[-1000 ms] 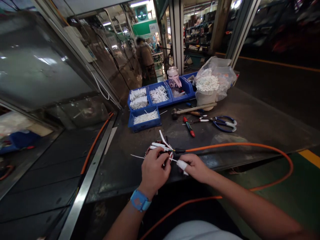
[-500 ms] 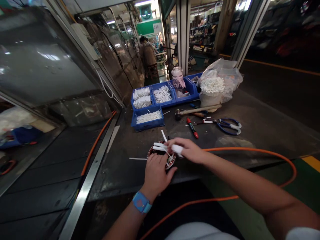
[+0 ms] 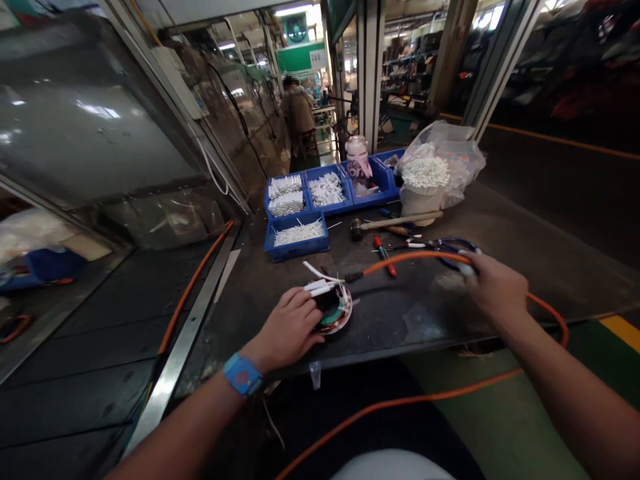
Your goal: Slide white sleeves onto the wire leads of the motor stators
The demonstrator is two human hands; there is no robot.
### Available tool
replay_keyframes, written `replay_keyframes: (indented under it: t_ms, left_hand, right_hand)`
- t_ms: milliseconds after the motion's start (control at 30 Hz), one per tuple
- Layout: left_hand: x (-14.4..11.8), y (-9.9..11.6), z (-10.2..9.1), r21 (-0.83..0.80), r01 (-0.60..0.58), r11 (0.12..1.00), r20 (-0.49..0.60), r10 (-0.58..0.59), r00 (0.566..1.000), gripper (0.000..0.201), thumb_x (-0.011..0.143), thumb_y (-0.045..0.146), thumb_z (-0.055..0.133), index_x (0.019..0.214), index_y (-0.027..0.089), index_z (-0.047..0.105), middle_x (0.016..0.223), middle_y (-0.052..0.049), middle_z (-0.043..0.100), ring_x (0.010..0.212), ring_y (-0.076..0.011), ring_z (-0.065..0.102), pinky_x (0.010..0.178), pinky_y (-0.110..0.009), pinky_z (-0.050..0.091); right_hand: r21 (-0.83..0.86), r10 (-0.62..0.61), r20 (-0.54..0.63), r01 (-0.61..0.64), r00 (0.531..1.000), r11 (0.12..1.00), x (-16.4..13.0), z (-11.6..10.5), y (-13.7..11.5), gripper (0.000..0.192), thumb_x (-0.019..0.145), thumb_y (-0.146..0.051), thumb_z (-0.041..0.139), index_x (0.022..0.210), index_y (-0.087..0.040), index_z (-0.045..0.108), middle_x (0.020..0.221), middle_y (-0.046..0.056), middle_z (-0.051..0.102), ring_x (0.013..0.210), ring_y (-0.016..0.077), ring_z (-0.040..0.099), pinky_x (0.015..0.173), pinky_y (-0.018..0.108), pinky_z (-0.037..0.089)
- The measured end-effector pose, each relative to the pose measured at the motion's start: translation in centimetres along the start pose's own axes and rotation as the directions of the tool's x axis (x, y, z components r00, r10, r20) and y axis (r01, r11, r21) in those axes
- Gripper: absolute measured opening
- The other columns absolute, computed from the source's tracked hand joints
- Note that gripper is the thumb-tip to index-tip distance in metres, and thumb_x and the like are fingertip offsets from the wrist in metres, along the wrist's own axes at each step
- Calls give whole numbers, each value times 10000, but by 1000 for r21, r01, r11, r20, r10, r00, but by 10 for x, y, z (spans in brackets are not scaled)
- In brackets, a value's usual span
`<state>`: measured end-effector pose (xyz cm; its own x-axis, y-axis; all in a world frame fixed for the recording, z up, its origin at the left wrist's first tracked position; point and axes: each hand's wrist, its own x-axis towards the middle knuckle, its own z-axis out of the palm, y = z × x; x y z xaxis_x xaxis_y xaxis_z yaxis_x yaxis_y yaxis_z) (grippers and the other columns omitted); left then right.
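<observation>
Behind hands, probably scissors (image 3: pixel 453 248), hammer (image 3: pixel 395 222).

The worktable (image 3: pixel 500 220) is dark, scuffed, dull metal. The orange cable (image 3: pixel 415 255) looks like smooth rubber or plastic, and the bins (image 3: pixel 299 248) are glossy blue plastic.

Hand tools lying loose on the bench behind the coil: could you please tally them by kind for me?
Hammer: 1
Red-handled screwdriver: 1
Blue-handled scissors, at the right hand: 1
Total: 3
</observation>
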<state>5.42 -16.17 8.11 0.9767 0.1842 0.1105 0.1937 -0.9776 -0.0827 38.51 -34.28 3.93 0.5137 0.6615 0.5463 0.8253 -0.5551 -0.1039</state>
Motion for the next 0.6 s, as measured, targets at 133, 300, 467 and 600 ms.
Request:
replay_keyframes:
  t_ms: [133, 300, 467, 600]
  left_hand:
    - [42, 30, 1, 81, 276, 958, -65, -271, 960, 387, 749, 518, 620, 795, 134, 635, 813, -117, 624, 885, -281, 542, 838, -433, 403]
    - [39, 9, -14, -75, 253, 965, 51, -250, 967, 481, 751, 623, 550, 950, 196, 644, 896, -90, 651, 866, -248, 583, 809, -388, 422]
    - [2, 7, -3, -53, 219, 974, 76, -215, 974, 345, 694, 431, 707, 904, 177, 606, 907, -79, 636, 904, -241, 568, 894, -403, 396]
    - [-4, 16, 5, -33, 303, 953, 60, -300, 952, 351, 718, 400, 693, 958, 164, 595, 874, -91, 637, 874, -253, 571, 840, -413, 428]
  right_hand:
    - [82, -189, 150, 178, 970, 981, 60, -20, -106, 400, 860, -187, 360, 1242, -204, 476, 1062, 105, 628, 837, 238, 614, 628, 310, 435]
    - [168, -405, 331, 369, 852, 914, 87, 28, -158, 349, 877, -117, 327, 1176, -108, 507, 1021, 163, 615, 870, 241, 604, 710, 329, 449]
    - [258, -507, 335, 440, 794, 860, 71, 76, -143, 414, 854, -82, 356, 1249, -57, 481, 1183, 193, 558, 1157, 278, 467, 956, 401, 360]
    - [354, -556, 235, 462, 798, 813, 55, 67, -146, 563, 814, -142, 460, 1361, -53, 359, 1406, 201, 346, 1339, 315, 214, 1072, 480, 203]
